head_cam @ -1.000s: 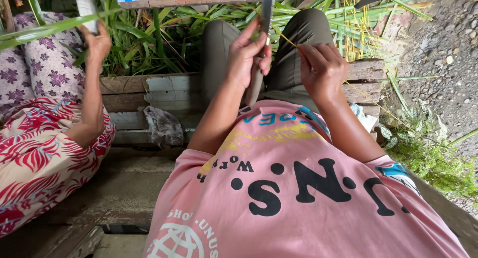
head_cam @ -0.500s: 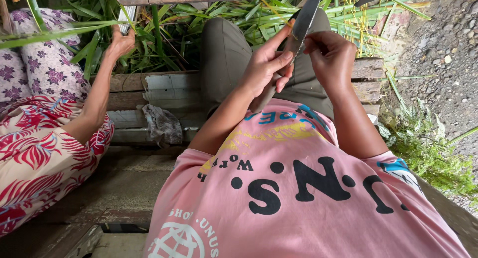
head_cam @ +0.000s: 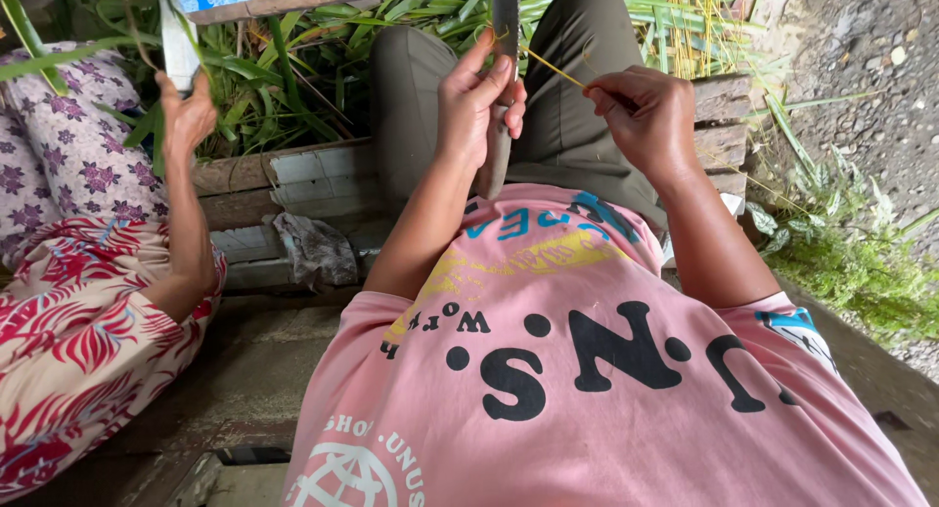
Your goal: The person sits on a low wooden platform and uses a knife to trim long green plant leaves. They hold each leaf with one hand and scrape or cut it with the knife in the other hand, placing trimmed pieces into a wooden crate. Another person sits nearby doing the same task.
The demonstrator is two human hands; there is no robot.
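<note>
- Looking down through the head camera, the left hand (head_cam: pixel 479 101) is clenched round a long knife (head_cam: pixel 504 38), blade pointing up and away from the body, handle running down toward the lap.
- The right hand (head_cam: pixel 646 116) pinches the near end of a thin yellow-green leaf rib (head_cam: pixel 553 67) between thumb and fingers; the rib runs up and left to meet the blade, touching it just above the left thumb.
- Compared with a second ago, the knife stands more upright and the two hands have drawn closer over the lap; the left hand sits lower on the handle. Half a second ago the blade leaned to the right over the right hand; now it is near vertical.
- That reads, as a judgement, as one scraping stroke along the rib in progress, with the rib kept taut between blade and pinch.
- Beyond the knees lies a pile of green leaves (head_cam: pixel 293 67) against a low wooden board (head_cam: pixel 293 175), with a grey rag (head_cam: pixel 313 248) below it.
- At the left, another person in a red patterned dress (head_cam: pixel 68 351) raises a hand (head_cam: pixel 186 116) gripping a pale blade-like tool; that hand has shifted rightward and lower than a second ago. Whether it holds a leaf as well, I cannot tell.
</note>
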